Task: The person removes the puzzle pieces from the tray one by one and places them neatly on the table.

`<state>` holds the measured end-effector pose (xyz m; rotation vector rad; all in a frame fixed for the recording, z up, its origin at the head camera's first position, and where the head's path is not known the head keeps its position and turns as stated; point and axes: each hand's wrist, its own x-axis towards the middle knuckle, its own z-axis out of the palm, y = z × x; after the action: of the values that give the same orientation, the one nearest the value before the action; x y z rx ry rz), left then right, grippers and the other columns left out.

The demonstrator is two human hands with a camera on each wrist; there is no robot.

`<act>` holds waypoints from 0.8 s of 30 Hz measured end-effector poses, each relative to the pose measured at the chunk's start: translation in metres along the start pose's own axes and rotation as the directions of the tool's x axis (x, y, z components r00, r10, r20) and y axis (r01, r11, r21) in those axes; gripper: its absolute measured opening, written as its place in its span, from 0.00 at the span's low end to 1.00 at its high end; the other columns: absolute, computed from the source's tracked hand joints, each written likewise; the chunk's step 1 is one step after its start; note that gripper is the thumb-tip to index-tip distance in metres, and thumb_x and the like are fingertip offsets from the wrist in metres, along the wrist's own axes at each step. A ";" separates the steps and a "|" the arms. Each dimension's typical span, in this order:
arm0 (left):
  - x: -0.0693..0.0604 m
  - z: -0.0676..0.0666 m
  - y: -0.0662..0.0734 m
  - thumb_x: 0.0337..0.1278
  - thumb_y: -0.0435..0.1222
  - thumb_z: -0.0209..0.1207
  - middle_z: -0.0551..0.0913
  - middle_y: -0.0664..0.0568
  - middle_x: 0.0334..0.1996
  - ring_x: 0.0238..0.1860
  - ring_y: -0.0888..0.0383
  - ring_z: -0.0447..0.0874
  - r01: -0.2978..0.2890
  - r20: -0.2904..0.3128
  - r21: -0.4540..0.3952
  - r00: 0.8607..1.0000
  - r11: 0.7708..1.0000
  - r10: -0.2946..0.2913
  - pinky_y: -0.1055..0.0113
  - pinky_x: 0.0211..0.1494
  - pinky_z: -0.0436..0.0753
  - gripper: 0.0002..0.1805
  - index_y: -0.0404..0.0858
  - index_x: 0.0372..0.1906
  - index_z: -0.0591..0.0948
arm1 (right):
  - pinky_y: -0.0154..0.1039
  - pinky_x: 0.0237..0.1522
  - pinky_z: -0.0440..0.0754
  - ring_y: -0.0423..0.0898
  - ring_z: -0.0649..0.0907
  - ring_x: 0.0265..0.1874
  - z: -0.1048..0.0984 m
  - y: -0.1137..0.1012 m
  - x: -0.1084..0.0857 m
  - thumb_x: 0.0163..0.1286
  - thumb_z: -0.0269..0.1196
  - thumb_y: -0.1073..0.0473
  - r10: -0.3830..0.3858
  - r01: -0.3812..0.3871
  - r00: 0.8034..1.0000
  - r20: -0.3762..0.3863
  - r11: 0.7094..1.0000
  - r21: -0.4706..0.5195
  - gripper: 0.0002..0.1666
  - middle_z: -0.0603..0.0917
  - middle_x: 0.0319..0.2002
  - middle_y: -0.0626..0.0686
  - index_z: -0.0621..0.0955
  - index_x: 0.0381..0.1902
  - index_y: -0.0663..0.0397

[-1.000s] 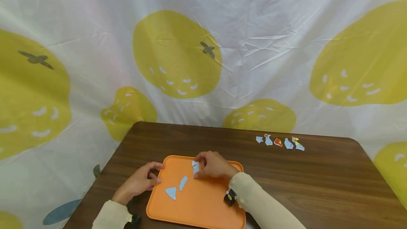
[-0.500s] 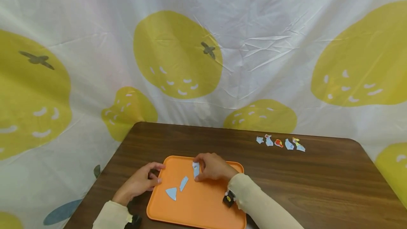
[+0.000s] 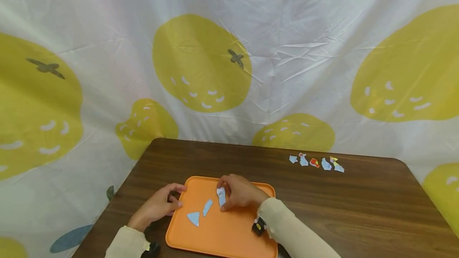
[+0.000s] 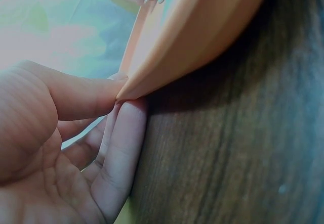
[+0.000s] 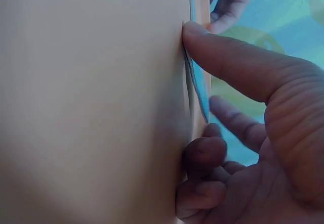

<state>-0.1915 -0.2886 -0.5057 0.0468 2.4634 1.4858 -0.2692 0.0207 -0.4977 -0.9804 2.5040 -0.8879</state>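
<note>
Pale-blue piece (image 3: 221, 197): lower centre of frame, over tray (image 3: 222, 234), long axis running up-frame | right hand (image 3: 241, 191): nearer, right of piece, pinches its ends | left hand (image 3: 157, 204): apart, pinches tray's left rim

No text, brand, number or sign is legible; the yellow mark (image 3: 258, 226) on the black boxy device (image 3: 256, 231) at the cream fabric right sleeve (image 3: 292, 228) is indistinct.

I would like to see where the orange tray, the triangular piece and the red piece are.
Orange tray (image 3: 222, 236), head view: bare part of its floor.
Triangular piece (image 3: 194, 217), head view: its middle.
Red piece (image 3: 314, 163), head view: its middle.
</note>
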 end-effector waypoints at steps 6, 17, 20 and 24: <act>0.000 0.000 0.002 0.66 0.27 0.67 0.78 0.39 0.63 0.41 0.53 0.80 0.003 -0.008 0.010 1.000 1.000 -0.003 0.58 0.37 0.88 0.25 0.36 0.66 0.78 | 0.36 0.44 0.77 0.41 0.78 0.38 0.001 0.002 -0.004 0.52 0.85 0.56 -0.084 0.084 0.996 -0.001 0.995 0.059 0.35 0.81 0.41 0.46 0.77 0.53 0.39; 0.001 0.000 0.000 0.65 0.27 0.66 0.78 0.40 0.61 0.39 0.53 0.79 0.003 -0.015 0.020 1.000 1.000 -0.002 0.59 0.35 0.85 0.25 0.36 0.66 0.79 | 0.33 0.36 0.80 0.37 0.80 0.30 -0.004 0.005 -0.011 0.57 0.80 0.65 -0.113 0.113 0.994 -0.013 0.977 0.180 0.33 0.84 0.32 0.48 0.77 0.57 0.42; 0.001 0.000 0.001 0.65 0.27 0.66 0.78 0.40 0.61 0.39 0.53 0.79 -0.001 -0.009 0.020 1.000 1.000 0.001 0.59 0.35 0.85 0.25 0.36 0.66 0.79 | 0.33 0.36 0.80 0.38 0.80 0.29 -0.008 0.004 -0.014 0.58 0.80 0.65 -0.110 0.115 0.993 -0.035 0.976 0.184 0.33 0.84 0.34 0.50 0.77 0.57 0.43; 0.000 0.000 0.001 0.66 0.27 0.66 0.77 0.38 0.63 0.40 0.52 0.81 -0.012 0.006 0.009 1.000 1.000 0.012 0.58 0.37 0.87 0.25 0.35 0.67 0.78 | 0.33 0.36 0.80 0.38 0.80 0.28 -0.011 0.004 -0.017 0.59 0.80 0.65 -0.103 0.111 0.993 -0.051 0.975 0.191 0.33 0.83 0.35 0.52 0.78 0.58 0.44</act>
<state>-0.1921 -0.2879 -0.5050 0.0680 2.4694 1.4771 -0.2647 0.0398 -0.4912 -1.0496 2.3609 -1.1705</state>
